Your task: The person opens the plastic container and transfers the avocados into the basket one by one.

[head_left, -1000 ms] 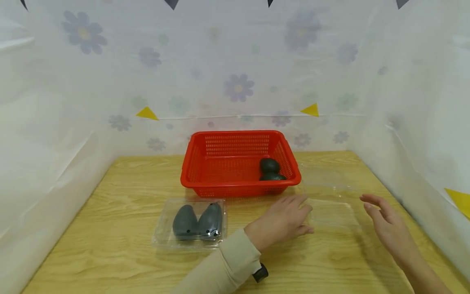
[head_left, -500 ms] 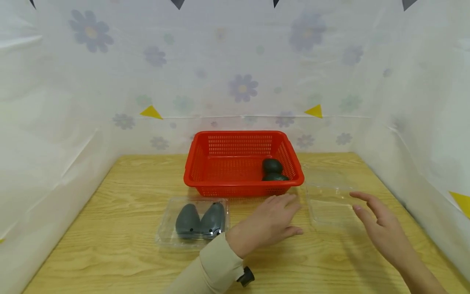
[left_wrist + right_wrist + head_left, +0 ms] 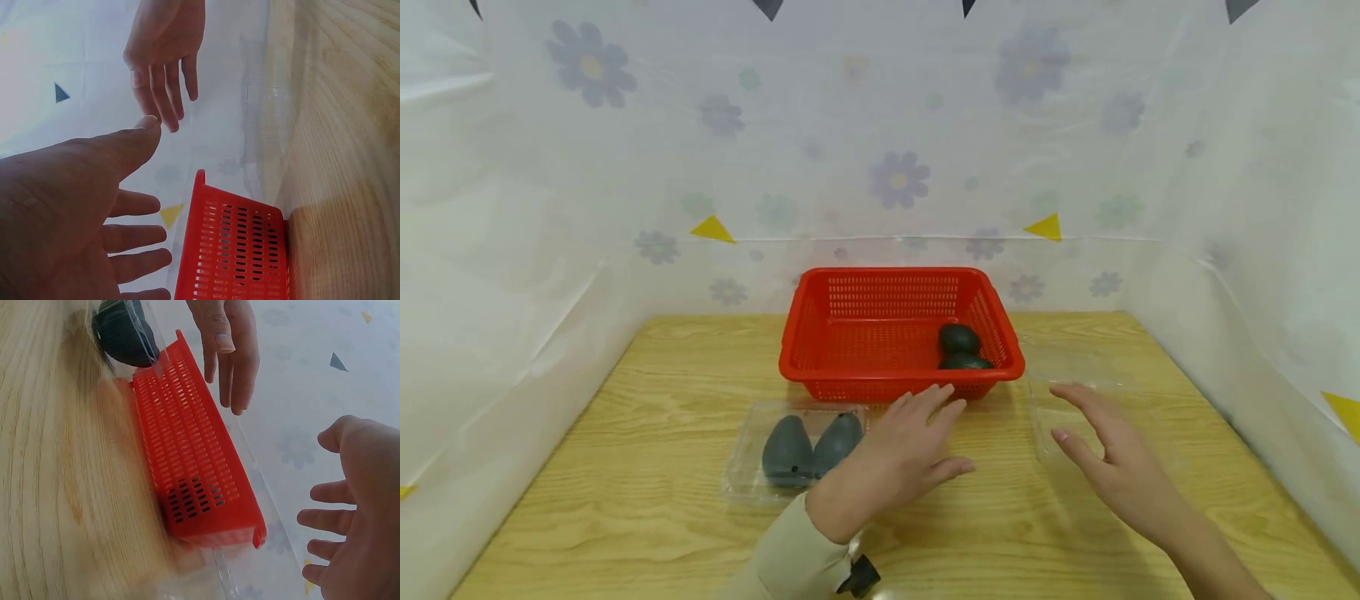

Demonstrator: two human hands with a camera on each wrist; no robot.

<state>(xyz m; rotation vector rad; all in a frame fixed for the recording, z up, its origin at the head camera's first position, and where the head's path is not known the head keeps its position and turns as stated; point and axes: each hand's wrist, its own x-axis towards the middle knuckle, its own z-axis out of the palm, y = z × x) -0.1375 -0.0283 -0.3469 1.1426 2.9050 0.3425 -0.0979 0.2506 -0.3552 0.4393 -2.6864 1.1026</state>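
My left hand hovers in front of the red basket, fingers spread and holding nothing. Its forearm partly covers a clear plastic clamshell with two dark avocados inside. To the right, my right hand is held over the table with thumb and index finger apart, and nothing is in it. It overlaps the near part of a second clear clamshell lying opened out right of the basket. Two more dark avocados lie in the basket's right end. Both wrist views show the hands facing each other, apart.
The wooden table is bounded by white floral sheeting at the back and both sides. The basket stands toward the back of the table, its near rim between the two clamshells.
Both hands have moved left in the head view, the left one toward the filled clamshell and the right one across the opened clamshell. The view has shifted slightly; basket and avocados stay in place.
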